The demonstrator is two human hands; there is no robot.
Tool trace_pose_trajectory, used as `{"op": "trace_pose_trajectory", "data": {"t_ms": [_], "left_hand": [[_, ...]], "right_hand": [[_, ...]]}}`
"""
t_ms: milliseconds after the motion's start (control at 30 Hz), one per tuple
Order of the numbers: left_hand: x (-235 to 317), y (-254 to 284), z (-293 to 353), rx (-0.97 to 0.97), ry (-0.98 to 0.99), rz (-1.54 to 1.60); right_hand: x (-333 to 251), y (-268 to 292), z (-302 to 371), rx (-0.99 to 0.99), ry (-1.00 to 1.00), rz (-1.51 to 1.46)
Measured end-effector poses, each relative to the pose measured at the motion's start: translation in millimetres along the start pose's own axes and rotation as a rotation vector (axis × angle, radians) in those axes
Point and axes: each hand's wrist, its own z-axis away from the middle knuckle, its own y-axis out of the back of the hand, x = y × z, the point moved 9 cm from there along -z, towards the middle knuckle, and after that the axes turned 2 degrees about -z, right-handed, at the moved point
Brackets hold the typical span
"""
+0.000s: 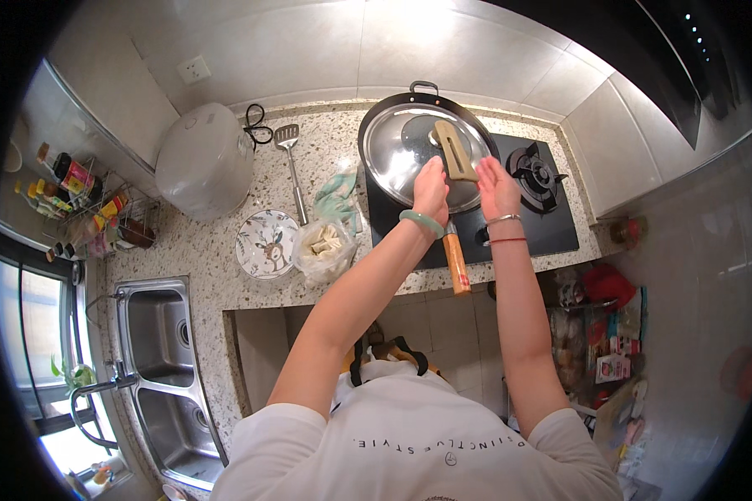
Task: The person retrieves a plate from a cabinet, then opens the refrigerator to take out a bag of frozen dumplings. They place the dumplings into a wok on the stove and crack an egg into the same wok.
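Observation:
A wide black wok [377,107] sits on the left side of the cooktop, covered by a shiny steel lid [390,159] with a dark glass centre. On the lid is a beige slotted handle [453,150]. My left hand [431,190], with a pale green bangle at its wrist, hovers over the lid left of this handle, fingers stretched forward. My right hand [498,190] is held on the handle's other side, fingers extended and palm turned inward. Both hands look empty, with a gap between them. The wok's wooden handle [457,263] points toward me between my forearms.
A slotted metal turner [293,171], a green cloth [337,199], a patterned plate [266,244] and an open plastic bag [324,249] with pale pieces lie left of the cooktop [564,238]. Beyond are a white rice cooker [205,163], a bottle rack [113,209] and a double sink [160,334].

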Motion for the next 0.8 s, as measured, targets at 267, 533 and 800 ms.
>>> {"op": "trace_pose_trajectory", "data": {"t_ms": [267,533,800], "left_hand": [[-10,-20,-43,-0.179,-0.116,-0.05],[-7,-23,-47,-0.094,-0.106,0.025],[-9,-21,-52,-0.065,-0.111,-0.026]], "right_hand": [[42,-23,-14,-0.294,-0.261,-0.058],[38,-39,-2,-0.25,-0.267,-0.093],[37,-43,-6,-0.366,-0.269,-0.092]]}}
